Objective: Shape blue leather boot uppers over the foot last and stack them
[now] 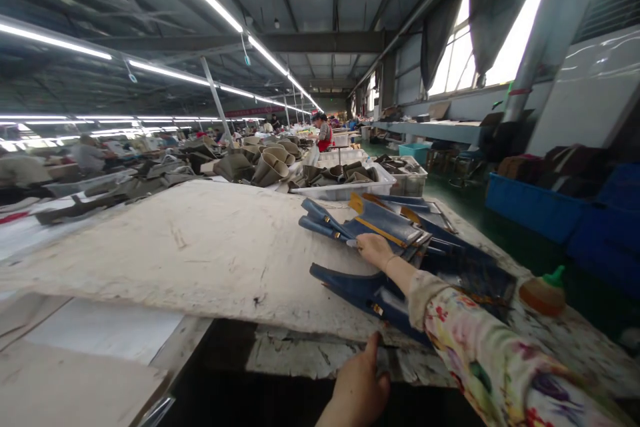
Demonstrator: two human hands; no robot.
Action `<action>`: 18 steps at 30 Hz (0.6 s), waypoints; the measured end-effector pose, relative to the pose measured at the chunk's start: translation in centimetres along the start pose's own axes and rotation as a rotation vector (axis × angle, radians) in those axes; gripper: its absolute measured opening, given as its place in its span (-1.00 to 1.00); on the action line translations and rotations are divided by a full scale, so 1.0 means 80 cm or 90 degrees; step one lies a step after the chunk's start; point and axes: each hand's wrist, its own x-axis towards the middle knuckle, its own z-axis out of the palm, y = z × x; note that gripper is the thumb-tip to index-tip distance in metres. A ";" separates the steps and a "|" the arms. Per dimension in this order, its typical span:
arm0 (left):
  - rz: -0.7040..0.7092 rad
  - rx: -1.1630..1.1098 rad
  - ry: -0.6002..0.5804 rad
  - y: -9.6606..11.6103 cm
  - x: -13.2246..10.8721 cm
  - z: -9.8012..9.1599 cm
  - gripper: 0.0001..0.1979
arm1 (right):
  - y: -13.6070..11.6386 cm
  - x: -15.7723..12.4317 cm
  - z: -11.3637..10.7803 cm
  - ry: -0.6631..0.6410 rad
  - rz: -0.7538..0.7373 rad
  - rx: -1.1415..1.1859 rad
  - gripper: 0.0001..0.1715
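My right hand point(375, 250), in a floral sleeve, reaches over a pile of dark blue leather pieces with yellow edges and small gold-coloured fittings. Its fingers are closed at a blue leather piece point(324, 221) with split ends. A small pale tip shows at the fingertips; what it is I cannot make out. Nearer to me lies another blue leather piece point(350, 282), flat on the pale tabletop point(215, 247). Below the table's front edge, my left hand point(359, 380) has its index finger stretched towards that edge, and nothing shows in it.
At the table's right stands a squeeze bottle point(544, 293) with a green nozzle and amber contents. White crates point(383, 187) of olive pieces stand beyond the far edge. A blue bin point(530, 207) is on the floor at right. A person in red point(325, 135) is farther back.
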 end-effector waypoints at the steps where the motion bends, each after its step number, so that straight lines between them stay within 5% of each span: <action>1: 0.001 0.002 0.005 0.001 0.000 -0.001 -0.30 | 0.007 -0.013 -0.010 0.014 -0.021 0.008 -0.68; 5: 0.007 0.027 0.017 0.005 -0.002 -0.004 -0.31 | 0.026 -0.114 -0.026 0.062 -0.106 0.053 -0.66; 10: 0.136 0.066 -0.006 0.035 -0.021 0.003 -0.58 | 0.036 -0.249 0.013 0.055 -0.154 0.121 -0.46; 13: 0.323 0.071 -0.020 0.064 -0.042 0.001 -0.67 | 0.044 -0.275 0.024 0.081 -0.131 0.164 -0.43; 15: 0.426 0.097 0.055 0.079 -0.051 -0.005 -0.59 | 0.046 -0.274 0.020 0.110 -0.111 0.189 -0.50; 18: 0.385 0.164 0.219 0.084 -0.049 -0.018 -0.48 | 0.037 -0.272 0.007 0.143 -0.120 0.224 -0.59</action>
